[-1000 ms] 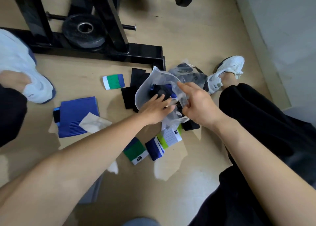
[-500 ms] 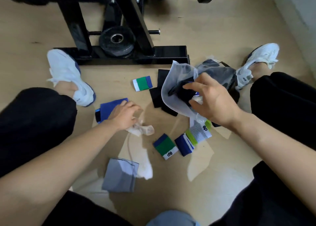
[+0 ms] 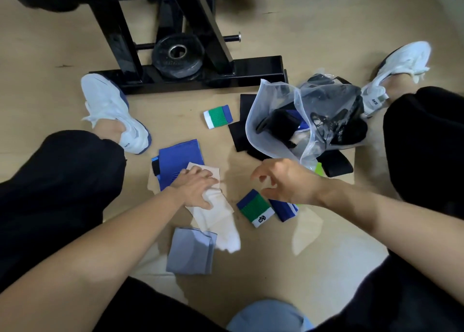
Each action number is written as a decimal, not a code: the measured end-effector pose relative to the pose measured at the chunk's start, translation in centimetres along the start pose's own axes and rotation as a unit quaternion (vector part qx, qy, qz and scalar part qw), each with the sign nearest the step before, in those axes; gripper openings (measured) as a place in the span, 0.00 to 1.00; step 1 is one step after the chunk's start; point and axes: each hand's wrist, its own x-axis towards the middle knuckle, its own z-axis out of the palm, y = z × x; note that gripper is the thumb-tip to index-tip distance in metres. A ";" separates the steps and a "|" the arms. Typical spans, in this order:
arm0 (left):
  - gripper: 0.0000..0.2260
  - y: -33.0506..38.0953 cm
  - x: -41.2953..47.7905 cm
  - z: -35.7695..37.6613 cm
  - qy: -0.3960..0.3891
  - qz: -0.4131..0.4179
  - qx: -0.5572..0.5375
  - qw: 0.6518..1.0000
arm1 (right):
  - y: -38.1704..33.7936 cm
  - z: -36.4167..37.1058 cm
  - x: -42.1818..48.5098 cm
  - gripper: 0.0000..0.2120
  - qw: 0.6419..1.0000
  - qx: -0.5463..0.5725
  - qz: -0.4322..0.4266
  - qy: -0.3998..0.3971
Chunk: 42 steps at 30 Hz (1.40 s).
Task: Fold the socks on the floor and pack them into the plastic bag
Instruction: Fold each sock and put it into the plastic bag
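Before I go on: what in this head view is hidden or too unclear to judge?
1. Head view, packed socks inside the plastic bag: cloudy plastic merges them into one dark heap, uncountable.
2. Head view, black socks under the bag: covered, number unclear.
3. Head view, lime sock: mostly behind the right hand.
4. Head view, left hand on the white sock: pinching or pressing, its own back hides the fingertips.

Home gym: weight plate (image 3: 177, 53), rack (image 3: 200, 78).

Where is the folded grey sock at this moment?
In the head view the grey sock lies on the floor, low and left of centre, touching the white sock that the left hand holds.
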 end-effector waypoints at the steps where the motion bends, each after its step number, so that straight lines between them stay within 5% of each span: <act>1: 0.31 0.0 0.1 0.2 0.002 -0.005 0.002 1.000 | 0.1 0.7 0.2 0.15 1.000 0.007 0.008 -0.011; 5: 0.19 0.3 0.8 1.1 0.027 -0.010 -0.021 0.999 | 1.3 4.2 1.8 0.17 0.996 -0.028 0.037 -0.078; 9: 0.24 0.4 0.4 0.6 0.039 -0.005 -0.200 0.979 | 3.3 7.6 4.3 0.25 0.988 -0.063 0.058 -0.132; 13: 0.18 -0.1 -0.3 -0.4 0.057 0.030 -0.277 0.959 | 4.7 10.7 5.6 0.30 0.980 -0.121 0.055 -0.148; 22: 0.05 1.0 -3.5 -4.3 0.118 0.047 -0.356 0.926 | 5.4 10.6 5.3 0.14 0.975 -0.134 0.096 -0.147; 25: 0.08 1.4 -5.2 -5.8 0.128 0.070 -0.398 0.906 | 4.2 7.8 4.5 0.24 0.987 0.054 0.115 -0.103; 27: 0.09 1.7 -6.5 -6.7 0.135 0.083 -0.412 0.897 | 1.6 4.9 3.7 0.27 0.946 0.301 0.091 -0.079; 29: 0.05 2.0 -7.5 -7.5 0.153 0.090 -0.422 0.889 | -0.5 2.7 3.1 0.20 0.909 0.411 0.053 -0.046; 34: 0.08 1.9 -9.4 -8.2 0.146 0.110 -0.439 0.879 | -2.1 0.9 1.7 0.09 0.881 0.467 0.053 0.059; 38: 0.20 0.8 -10.1 -7.3 0.140 0.057 -0.336 0.930 | -0.9 0.5 0.9 0.09 0.873 0.470 0.078 0.102; 42: 0.13 0.0 -10.0 -7.4 0.154 0.039 -0.286 0.945 | 0.4 0.6 0.7 0.14 0.893 0.410 0.103 0.156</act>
